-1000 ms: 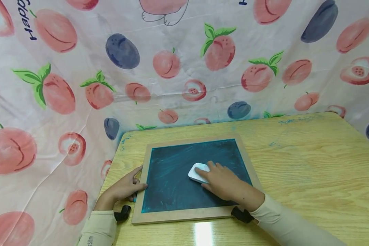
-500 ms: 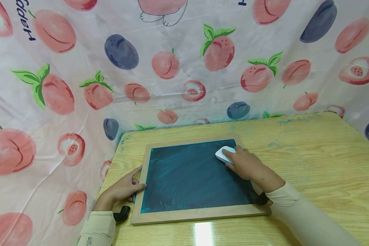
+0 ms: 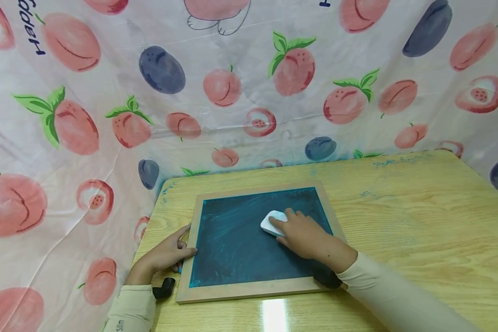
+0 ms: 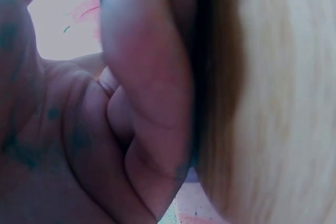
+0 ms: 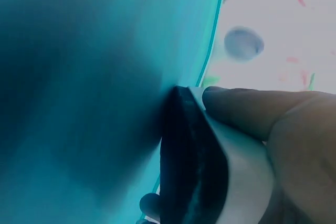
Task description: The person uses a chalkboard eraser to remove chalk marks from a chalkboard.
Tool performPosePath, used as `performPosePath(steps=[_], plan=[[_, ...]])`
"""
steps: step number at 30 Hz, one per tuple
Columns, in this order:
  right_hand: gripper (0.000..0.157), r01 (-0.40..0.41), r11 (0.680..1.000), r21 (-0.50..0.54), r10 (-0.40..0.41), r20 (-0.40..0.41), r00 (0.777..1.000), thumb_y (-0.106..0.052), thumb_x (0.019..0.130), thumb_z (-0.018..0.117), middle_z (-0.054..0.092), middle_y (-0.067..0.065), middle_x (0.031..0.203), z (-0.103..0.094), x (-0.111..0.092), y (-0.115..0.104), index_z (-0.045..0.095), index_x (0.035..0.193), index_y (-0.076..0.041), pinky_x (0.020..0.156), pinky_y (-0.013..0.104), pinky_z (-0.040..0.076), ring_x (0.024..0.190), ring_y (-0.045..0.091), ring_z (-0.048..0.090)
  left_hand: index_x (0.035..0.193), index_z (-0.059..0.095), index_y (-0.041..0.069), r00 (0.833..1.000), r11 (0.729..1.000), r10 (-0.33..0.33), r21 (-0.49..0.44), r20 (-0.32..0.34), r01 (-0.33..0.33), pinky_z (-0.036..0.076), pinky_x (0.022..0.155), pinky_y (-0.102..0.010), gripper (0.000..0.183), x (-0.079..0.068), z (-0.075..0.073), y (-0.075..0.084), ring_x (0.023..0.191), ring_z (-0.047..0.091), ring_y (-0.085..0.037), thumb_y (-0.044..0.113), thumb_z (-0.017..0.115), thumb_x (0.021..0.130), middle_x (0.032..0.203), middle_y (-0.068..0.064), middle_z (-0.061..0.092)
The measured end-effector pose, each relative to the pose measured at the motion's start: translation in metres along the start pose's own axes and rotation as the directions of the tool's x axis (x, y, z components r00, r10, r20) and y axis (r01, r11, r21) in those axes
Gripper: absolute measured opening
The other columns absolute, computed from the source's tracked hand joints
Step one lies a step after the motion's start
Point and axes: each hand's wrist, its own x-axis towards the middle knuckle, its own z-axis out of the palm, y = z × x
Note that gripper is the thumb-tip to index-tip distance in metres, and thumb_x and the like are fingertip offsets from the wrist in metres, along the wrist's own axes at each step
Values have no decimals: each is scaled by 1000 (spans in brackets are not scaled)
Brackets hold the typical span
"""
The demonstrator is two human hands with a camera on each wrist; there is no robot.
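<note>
A framed chalkboard lies flat on the table, its dark surface streaked with faint blue smears. At its left edge my left hand holds the wooden frame, thumb on top and index finger stretched along the side. The other fingers are curled against the board's edge in the left wrist view. A small bright blue bit shows below that hand; what it is I cannot tell. My right hand grips a white-topped chalkboard eraser right of the board's middle. In the right wrist view the eraser's dark underside faces the blue-tinted board.
The yellow wood-grain table extends to the right of the board, with blue chalk marks near its back edge. A peach-printed cloth hangs behind and to the left. Black wrist devices sit under both wrists.
My right hand swept the eraser up and right toward the board's top right corner, then back down and left to near the middle. The left hand stays at the frame.
</note>
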Motion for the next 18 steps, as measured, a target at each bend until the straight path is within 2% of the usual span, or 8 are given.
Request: performPosePath(steps=[5,9,13,18], plan=[[51,146,988,-47,-144,42,989,-39,91,55,50,19,125,2,3,-45,43,138,-25,79,47,51,105,35,56,150,4,18,1000,1000,-2,0,-5,2,49,45,-35,89,0,1,-1,40,47,-14,31,65,86,66,-6,58],[51,213,975,-68,-210,56,976,-41,92,53,51,16,126,5,3,-63,40,139,-28,80,45,52,108,34,57,150,4,17,1000,1000,0,0,-3,0,49,45,-36,90,1,2,-2,40,47,-14,31,65,85,66,-7,58],[52,188,981,-51,-186,46,982,-42,91,53,51,15,125,6,4,-58,40,140,-29,80,46,52,108,33,56,150,4,18,1000,1000,5,3,-4,-5,49,45,-36,91,2,1,-2,40,47,-14,31,66,84,65,-7,56],[53,87,996,12,-87,19,996,-39,91,56,51,19,121,7,4,-30,41,140,-25,77,47,51,102,33,56,150,5,20,1000,1000,7,9,-8,-7,49,45,-37,90,0,0,-3,40,47,-15,32,66,84,64,-7,57]])
